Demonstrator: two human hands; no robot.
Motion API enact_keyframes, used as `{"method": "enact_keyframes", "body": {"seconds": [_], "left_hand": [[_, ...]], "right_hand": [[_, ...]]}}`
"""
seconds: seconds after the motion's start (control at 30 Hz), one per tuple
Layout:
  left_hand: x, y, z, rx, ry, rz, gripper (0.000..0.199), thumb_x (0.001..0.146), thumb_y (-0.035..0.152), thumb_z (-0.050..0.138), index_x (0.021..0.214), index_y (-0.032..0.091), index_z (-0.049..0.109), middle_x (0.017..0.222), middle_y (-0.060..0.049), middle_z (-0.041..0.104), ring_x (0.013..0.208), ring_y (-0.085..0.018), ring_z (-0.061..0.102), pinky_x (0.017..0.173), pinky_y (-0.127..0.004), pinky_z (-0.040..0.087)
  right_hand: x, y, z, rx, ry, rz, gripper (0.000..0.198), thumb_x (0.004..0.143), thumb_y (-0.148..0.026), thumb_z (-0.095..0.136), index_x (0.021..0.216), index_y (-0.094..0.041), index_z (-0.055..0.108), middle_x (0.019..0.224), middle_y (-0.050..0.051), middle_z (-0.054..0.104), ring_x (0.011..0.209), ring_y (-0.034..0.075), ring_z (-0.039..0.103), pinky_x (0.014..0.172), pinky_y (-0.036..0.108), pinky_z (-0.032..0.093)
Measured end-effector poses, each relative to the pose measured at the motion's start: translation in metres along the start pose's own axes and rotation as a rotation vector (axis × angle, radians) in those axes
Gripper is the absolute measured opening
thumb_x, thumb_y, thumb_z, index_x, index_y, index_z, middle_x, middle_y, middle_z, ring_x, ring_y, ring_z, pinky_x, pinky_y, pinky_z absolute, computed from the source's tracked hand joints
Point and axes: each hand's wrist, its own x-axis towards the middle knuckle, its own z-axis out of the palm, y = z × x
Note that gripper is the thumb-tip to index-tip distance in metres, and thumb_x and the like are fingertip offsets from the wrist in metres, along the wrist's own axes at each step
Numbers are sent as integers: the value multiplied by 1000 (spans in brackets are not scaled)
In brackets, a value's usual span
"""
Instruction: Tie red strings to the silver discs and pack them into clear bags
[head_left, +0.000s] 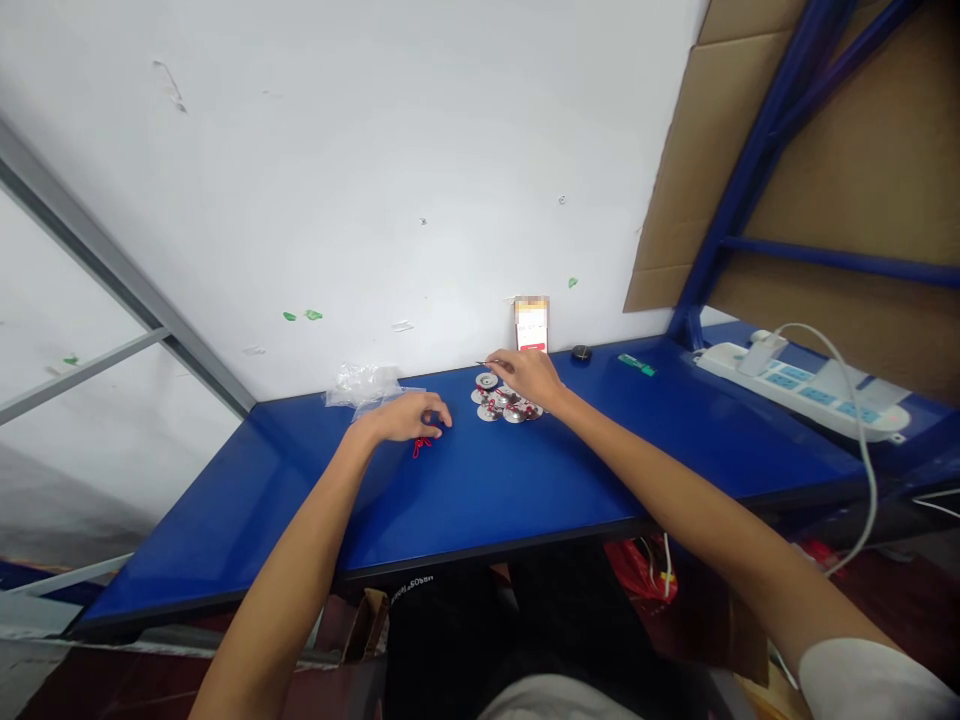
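My left hand (411, 416) rests low over the desk with its fingers curved and apart. Beneath it lie looped red cords (420, 447), partly covered by the fingers. My right hand (529, 374) is closed in a pinch above a cluster of round silver discs (513, 413) that look like small cymbals with red cords. A thin dark piece (482, 363) sticks out at its fingertips, too small to name. One disc (487, 381) with a raised centre lies at the back left of the cluster, just below those fingertips.
Clear plastic bags (366, 386) lie behind my left hand. A phone (532, 322) leans upright against the wall, with a round black object (581, 353) and a green item (637, 365) to its right. A white power strip (802, 388) with a cable occupies the right end of the blue desk (480, 500).
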Motion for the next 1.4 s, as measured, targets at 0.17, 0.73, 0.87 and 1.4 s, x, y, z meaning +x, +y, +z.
{"method": "enact_keyframes", "body": {"seconds": [0.17,0.73,0.87,1.4], "left_hand": [[-3,-1,-5,-75,21,8,24,93,40,68,107,26,83,109,-7,75,98,-22,67,84,-29,48],[1,6,0,-156,289,-6,16,87,26,64,99,20,73,97,-4,80,85,-18,70,81,-29,53],[4,21,1,-321,603,-45,24,94,37,64,105,18,73,99,-8,81,89,-21,74,83,-31,57],[27,33,33,-214,854,-179,18,95,31,67,100,21,81,100,-4,83,84,-21,77,83,-32,59]], "right_hand": [[-1,-3,-2,18,-7,0,24,105,-39,62,118,-28,79,100,3,84,88,22,78,72,27,50],[-5,-9,4,511,-45,-32,24,97,-32,71,118,-25,79,113,3,83,103,24,80,96,36,62],[-9,-22,8,782,-140,18,28,92,-34,76,118,-24,81,115,5,83,104,26,80,101,44,64],[-16,-47,22,1022,-79,164,20,94,-34,69,110,-24,75,110,5,83,100,23,81,93,41,67]]}}
